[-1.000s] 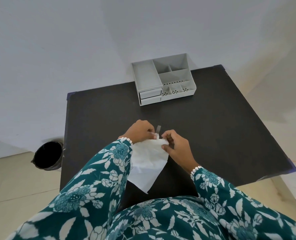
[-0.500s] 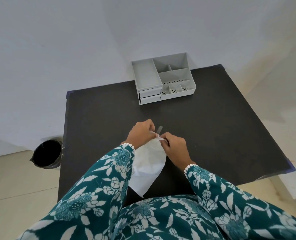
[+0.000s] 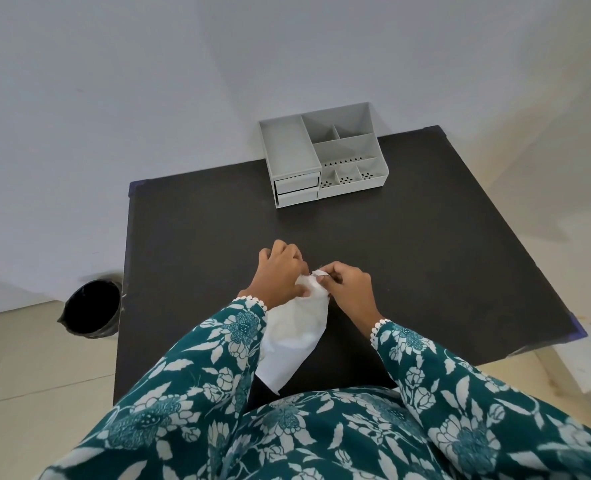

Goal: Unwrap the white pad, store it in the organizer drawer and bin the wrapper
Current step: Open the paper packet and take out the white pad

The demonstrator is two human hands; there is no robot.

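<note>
A white pad in its white wrapper (image 3: 292,337) hangs over the near part of the dark table (image 3: 425,254), its lower end pointing toward my body. My left hand (image 3: 280,275) pinches its top end from the left, and my right hand (image 3: 347,289) pinches the same end from the right. Both hands touch at the wrapper's top edge. I cannot tell the pad from the wrapper. A grey organizer (image 3: 325,157) stands at the table's far edge, with two drawers (image 3: 297,190) shut on its left front.
A black bin (image 3: 91,311) stands on the floor just left of the table. A white wall rises behind the table. My teal floral sleeves cover the lower part of the view. Pale floor tiles lie left and right of the table.
Both hands have bunched the wrapper's top end closer together and shifted slightly away from me. The small grey tab that stood up between the fingers is no longer visible.
</note>
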